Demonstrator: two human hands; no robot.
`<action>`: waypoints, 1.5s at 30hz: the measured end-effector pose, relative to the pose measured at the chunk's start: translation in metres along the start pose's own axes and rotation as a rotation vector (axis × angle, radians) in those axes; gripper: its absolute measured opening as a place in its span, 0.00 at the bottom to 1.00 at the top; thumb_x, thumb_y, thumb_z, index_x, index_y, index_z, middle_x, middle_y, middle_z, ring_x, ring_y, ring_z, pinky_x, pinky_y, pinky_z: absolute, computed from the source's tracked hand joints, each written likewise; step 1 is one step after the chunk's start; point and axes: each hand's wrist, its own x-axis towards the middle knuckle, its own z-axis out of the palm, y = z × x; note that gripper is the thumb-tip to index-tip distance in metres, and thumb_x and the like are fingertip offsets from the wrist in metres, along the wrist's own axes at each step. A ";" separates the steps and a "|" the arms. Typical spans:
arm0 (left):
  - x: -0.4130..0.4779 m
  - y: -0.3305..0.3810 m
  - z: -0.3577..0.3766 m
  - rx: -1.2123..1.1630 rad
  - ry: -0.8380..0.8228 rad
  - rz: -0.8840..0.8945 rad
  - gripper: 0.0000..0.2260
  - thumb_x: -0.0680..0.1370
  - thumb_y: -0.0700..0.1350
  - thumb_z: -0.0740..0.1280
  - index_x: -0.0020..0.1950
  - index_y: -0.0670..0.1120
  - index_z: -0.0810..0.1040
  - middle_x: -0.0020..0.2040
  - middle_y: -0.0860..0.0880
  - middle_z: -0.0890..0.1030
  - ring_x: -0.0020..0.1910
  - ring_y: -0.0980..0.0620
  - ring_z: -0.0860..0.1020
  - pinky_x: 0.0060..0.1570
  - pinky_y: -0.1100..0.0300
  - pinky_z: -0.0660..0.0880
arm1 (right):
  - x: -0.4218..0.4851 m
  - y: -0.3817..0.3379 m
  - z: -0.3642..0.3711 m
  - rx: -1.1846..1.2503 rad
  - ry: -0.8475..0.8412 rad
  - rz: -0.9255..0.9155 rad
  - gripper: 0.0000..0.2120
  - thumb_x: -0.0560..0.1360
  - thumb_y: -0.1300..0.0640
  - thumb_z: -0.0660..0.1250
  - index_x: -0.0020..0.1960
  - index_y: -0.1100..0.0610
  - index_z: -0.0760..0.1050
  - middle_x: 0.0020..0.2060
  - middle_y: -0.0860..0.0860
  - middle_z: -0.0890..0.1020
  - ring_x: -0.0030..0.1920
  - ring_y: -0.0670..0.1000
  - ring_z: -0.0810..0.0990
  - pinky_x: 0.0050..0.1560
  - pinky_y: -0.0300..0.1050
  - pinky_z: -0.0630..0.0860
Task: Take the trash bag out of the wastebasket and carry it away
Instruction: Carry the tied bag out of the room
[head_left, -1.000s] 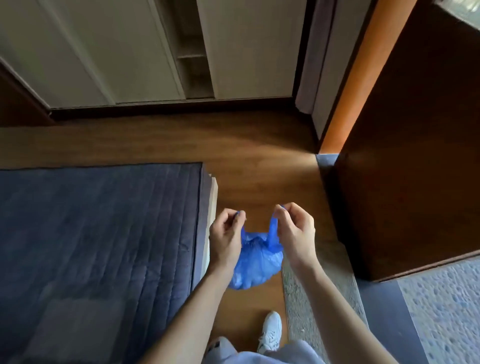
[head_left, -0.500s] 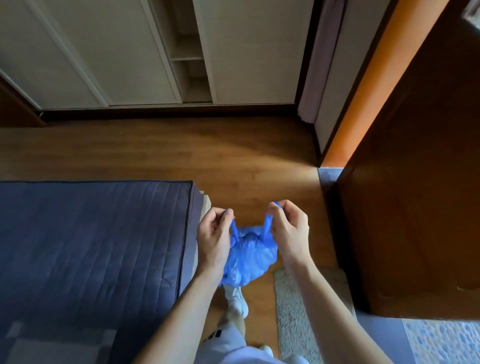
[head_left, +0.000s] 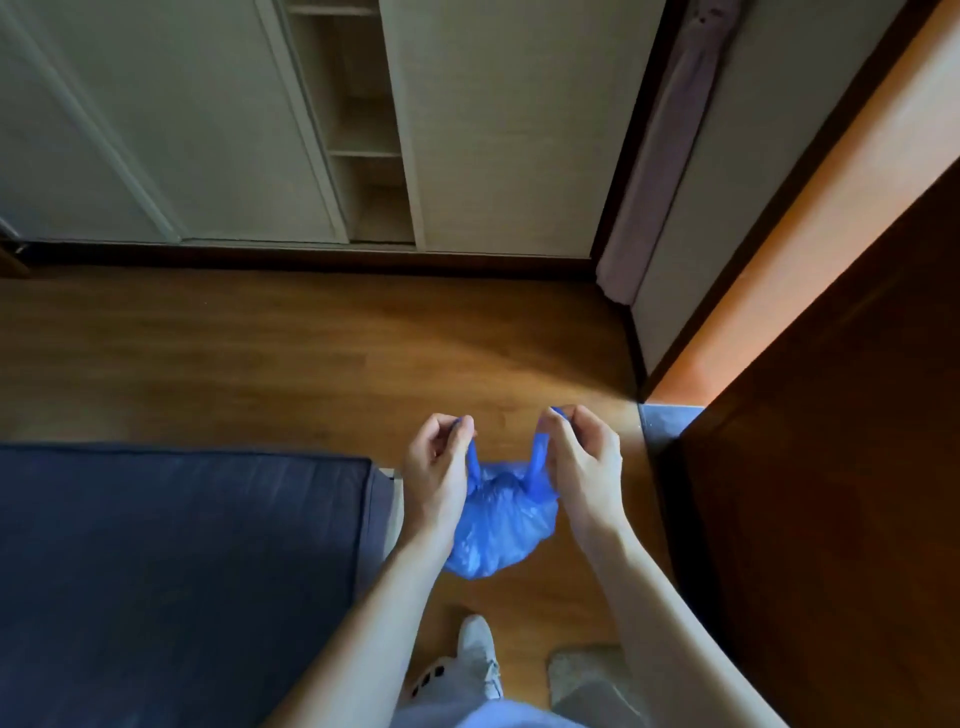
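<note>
A person's left hand (head_left: 436, 467) and right hand (head_left: 582, 462) each pinch a handle of a blue trash bag (head_left: 498, 530), suspended above the wooden floor (head_left: 311, 364) beside a navy mattress (head_left: 182, 571).

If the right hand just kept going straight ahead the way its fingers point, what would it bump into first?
The right hand points up-left toward the left hand, so that would likely come first; only the bag handles hang between them. Depth is unclear, so it might pass above.

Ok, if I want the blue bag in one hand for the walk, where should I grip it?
Grip both handle loops together from above. The trash bag hangs below them, one loop pinched in the left hand, one in the right hand.
</note>
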 end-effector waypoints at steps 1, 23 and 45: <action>0.017 0.003 0.004 -0.001 0.000 -0.004 0.10 0.76 0.48 0.68 0.35 0.49 0.75 0.28 0.57 0.73 0.30 0.55 0.69 0.36 0.55 0.65 | 0.014 -0.003 0.007 0.003 -0.003 -0.011 0.18 0.75 0.55 0.65 0.39 0.69 0.64 0.30 0.56 0.65 0.33 0.52 0.62 0.33 0.49 0.62; 0.327 0.020 0.065 0.026 0.279 -0.063 0.15 0.80 0.40 0.66 0.33 0.45 0.70 0.25 0.53 0.68 0.25 0.58 0.66 0.30 0.61 0.65 | 0.341 -0.013 0.150 -0.059 -0.274 0.071 0.13 0.72 0.53 0.64 0.37 0.63 0.73 0.27 0.53 0.69 0.30 0.53 0.67 0.33 0.49 0.65; 0.510 0.051 -0.026 -0.102 0.779 -0.164 0.15 0.77 0.42 0.67 0.38 0.32 0.70 0.21 0.54 0.65 0.22 0.56 0.63 0.26 0.61 0.63 | 0.499 -0.056 0.391 -0.154 -0.821 0.079 0.14 0.71 0.51 0.66 0.33 0.61 0.72 0.27 0.52 0.71 0.31 0.52 0.69 0.35 0.51 0.67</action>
